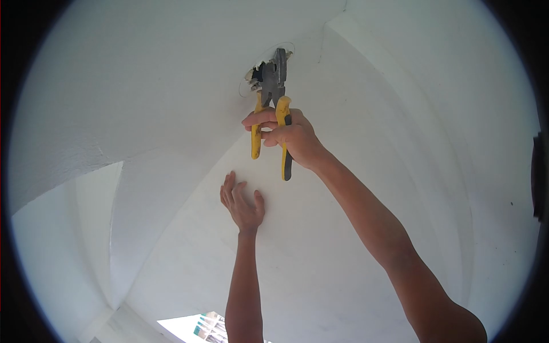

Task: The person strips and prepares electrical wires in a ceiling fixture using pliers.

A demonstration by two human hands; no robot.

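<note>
My right hand point(294, 134) is raised overhead, its fingers wrapped round the yellow-and-black handles of a pair of pliers point(273, 77). The metal jaws point up and overlap a ragged hole point(255, 74) broken into the white ceiling. Crumbled edges show around the hole, and a thin pencil-like curve is drawn about it. Lower and to the left, my left hand point(242, 203) is held up near the white wall with its fingers apart and slightly curled. Nothing is in it.
White ceiling point(171, 68) and wall point(343, 240) surfaces surround both arms, with a raised moulding point(400, 86) curving down the right. A bright opening point(200, 327) shows at the bottom, beside my left forearm. A dark object point(538, 177) stands at the right edge.
</note>
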